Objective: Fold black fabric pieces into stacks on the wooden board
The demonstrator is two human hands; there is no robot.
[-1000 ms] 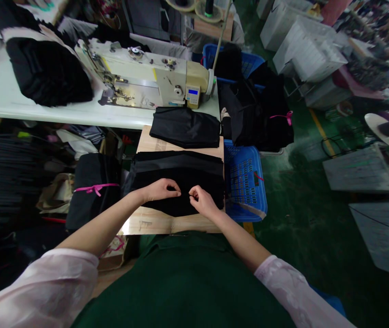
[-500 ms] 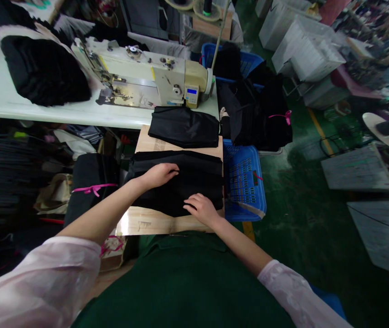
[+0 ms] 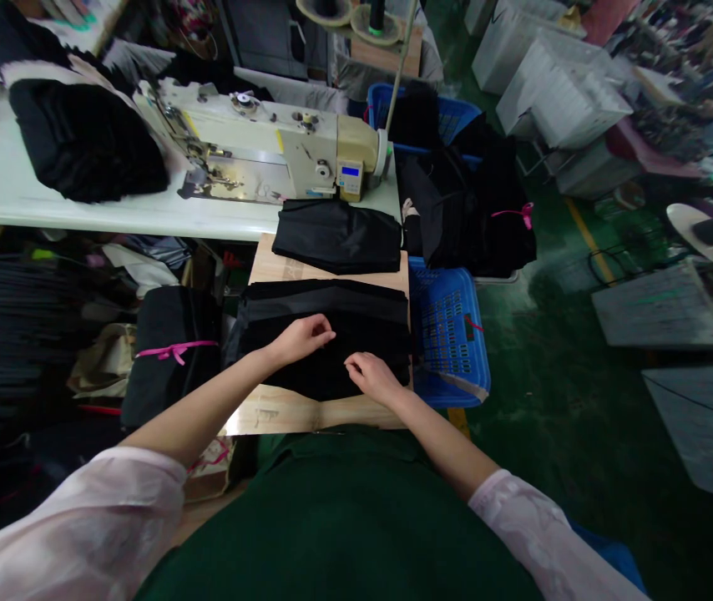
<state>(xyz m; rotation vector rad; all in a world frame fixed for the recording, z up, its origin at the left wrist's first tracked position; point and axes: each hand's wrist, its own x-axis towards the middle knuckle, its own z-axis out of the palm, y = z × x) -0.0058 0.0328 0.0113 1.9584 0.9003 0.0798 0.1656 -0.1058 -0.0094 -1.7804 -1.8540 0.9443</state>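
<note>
A pile of black fabric pieces [image 3: 325,299] lies on a light wooden board [image 3: 306,422] in front of me. My left hand [image 3: 304,338] is over the middle of the pile, fingers curled and thumb tip meeting them in a pinch. To its right and a little nearer to me, my right hand [image 3: 374,374] is also closed, fingertips together on the black fabric. The cloth at both sets of fingertips blends into the dark layers around it. A smaller folded black stack [image 3: 337,235] sits beyond the pile, against the sewing table's edge.
A white sewing machine [image 3: 256,133] stands on the pale table [image 3: 112,214], with black fabric piled [image 3: 87,138] at its left. Left of the board is a black bundle tied with pink ribbon [image 3: 172,351]. A blue basket [image 3: 453,334] adjoins the board's right side.
My left hand has shifted slightly right and nearer to me, its fingers more curled. My right hand's fingers, earlier spread somewhat, have drawn together.
</note>
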